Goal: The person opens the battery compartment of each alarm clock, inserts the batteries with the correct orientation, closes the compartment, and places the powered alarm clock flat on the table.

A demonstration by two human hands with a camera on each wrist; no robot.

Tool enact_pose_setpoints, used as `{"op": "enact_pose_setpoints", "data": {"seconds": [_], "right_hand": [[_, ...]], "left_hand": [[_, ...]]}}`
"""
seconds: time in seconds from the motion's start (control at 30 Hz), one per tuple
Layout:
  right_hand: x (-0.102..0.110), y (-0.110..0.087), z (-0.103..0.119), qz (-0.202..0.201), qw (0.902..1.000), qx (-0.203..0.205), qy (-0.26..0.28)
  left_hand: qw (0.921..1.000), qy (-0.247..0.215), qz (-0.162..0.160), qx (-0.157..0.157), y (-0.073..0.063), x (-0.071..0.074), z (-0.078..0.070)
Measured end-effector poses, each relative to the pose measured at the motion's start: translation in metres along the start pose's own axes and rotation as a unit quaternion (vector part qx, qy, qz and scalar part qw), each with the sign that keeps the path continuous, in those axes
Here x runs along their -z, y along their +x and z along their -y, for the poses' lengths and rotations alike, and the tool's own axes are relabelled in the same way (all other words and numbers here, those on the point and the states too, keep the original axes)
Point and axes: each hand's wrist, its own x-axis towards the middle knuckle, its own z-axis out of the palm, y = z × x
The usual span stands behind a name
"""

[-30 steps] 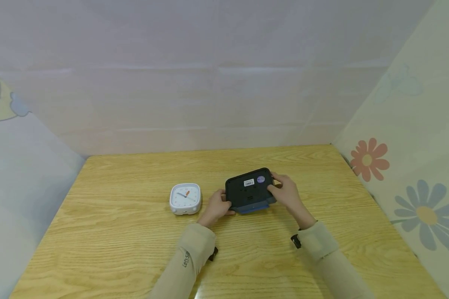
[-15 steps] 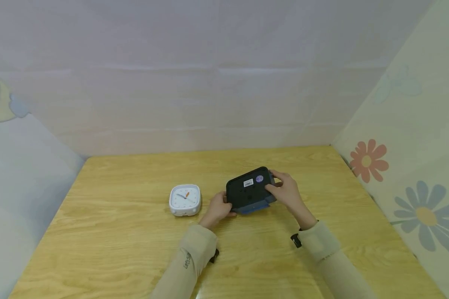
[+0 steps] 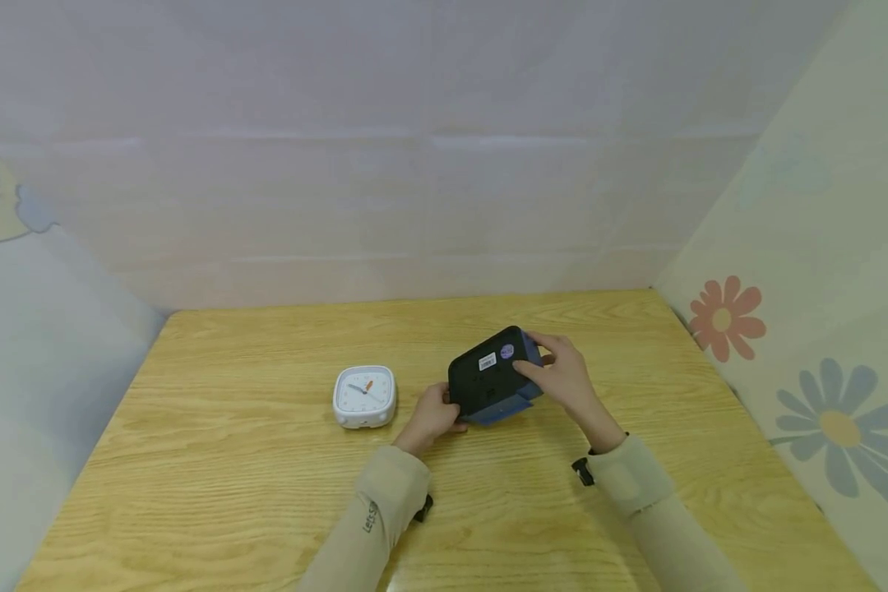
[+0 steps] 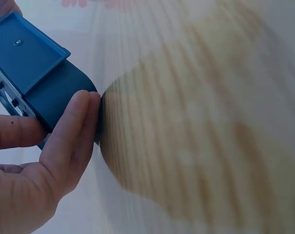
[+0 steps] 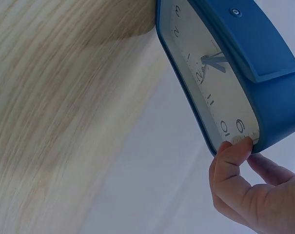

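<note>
A blue clock (image 3: 497, 409) is tilted above the wooden table, its black back with a white label and a purple sticker facing up in the head view. My left hand (image 3: 432, 413) grips its left end. At the other end my right hand (image 3: 561, 374) pinches it, with the thumb on the black back. The clock's white dial with hands and numerals shows in the right wrist view, where fingers (image 5: 232, 163) lie at the dial's edge. In the left wrist view, fingers (image 4: 71, 117) press the blue casing. A white alarm clock (image 3: 365, 397) stands left of my left hand.
The wooden table (image 3: 229, 460) reaches back to a pale wall covering (image 3: 422, 164). A side panel with printed flowers (image 3: 836, 423) borders the table on the right, and another pale panel (image 3: 52, 370) borders it on the left.
The blue clock has turned a little: its right end has risen and more of its blue side shows. My right hand has shifted slightly left with it. The white alarm clock stays put.
</note>
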Motion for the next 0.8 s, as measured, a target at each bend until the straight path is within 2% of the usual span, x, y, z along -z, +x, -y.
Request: {"op": "enact_pose_setpoints", "data": {"seconds": [0.13, 0.2, 0.27, 0.37, 0.43, 0.6, 0.7, 0.8], "right_hand": [[-0.001, 0.000, 0.002, -0.001, 1.0000, 0.007, -0.001], [-0.001, 0.000, 0.002, -0.004, 0.9999, 0.010, -0.003], [-0.001, 0.000, 0.002, -0.007, 0.9999, 0.013, -0.005], [-0.002, 0.000, 0.002, -0.010, 0.9998, 0.017, -0.008], [-0.002, 0.000, 0.003, -0.011, 0.9998, 0.018, -0.007], [-0.003, -0.001, 0.004, -0.010, 0.9998, 0.018, -0.005], [-0.004, -0.001, 0.004, -0.013, 0.9996, 0.024, -0.008], [-0.005, 0.001, 0.005, -0.019, 0.9992, 0.031, -0.018]], "left_hand": [[0.9995, 0.028, -0.009, -0.010, -0.001, 0.001, 0.000], [0.9956, 0.085, -0.026, -0.031, -0.002, 0.002, -0.001], [0.9850, 0.153, -0.049, -0.063, -0.003, 0.003, -0.002], [0.9628, 0.234, -0.082, -0.108, -0.005, 0.003, -0.005], [0.9554, 0.249, -0.090, -0.131, -0.007, 0.002, -0.007], [0.9455, 0.255, -0.103, -0.175, -0.011, -0.001, -0.012], [0.9410, 0.251, -0.109, -0.199, -0.013, -0.003, -0.015], [0.9415, 0.237, -0.110, -0.213, -0.014, -0.006, -0.019]]}}
